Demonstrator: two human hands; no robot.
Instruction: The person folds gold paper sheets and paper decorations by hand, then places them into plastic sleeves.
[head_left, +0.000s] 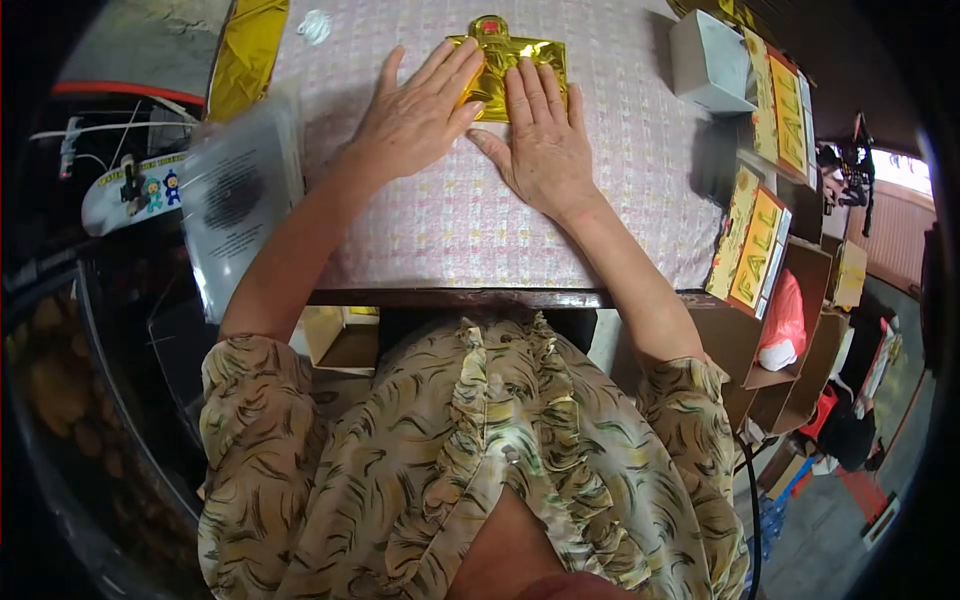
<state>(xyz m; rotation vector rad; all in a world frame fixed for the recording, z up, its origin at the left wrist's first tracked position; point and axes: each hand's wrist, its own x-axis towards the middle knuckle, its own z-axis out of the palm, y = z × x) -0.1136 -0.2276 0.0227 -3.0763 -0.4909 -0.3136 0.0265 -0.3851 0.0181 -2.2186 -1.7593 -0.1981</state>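
Observation:
A shiny gold foil piece (492,62) with a small red tip at its far end lies flat on the pink checked tablecloth (460,230). My left hand (418,112) lies flat with spread fingers, its fingertips pressing on the foil's left part. My right hand (540,140) rests palm down beside it, fingers laid over the foil's right part. Neither hand grips anything.
More gold foil (245,50) lies at the table's far left corner, above a stack of clear plastic bags (238,200). A grey box (708,62) stands at the right, beside yellow "FALL" packages (760,245). Cardboard boxes (790,340) sit below the table's right side.

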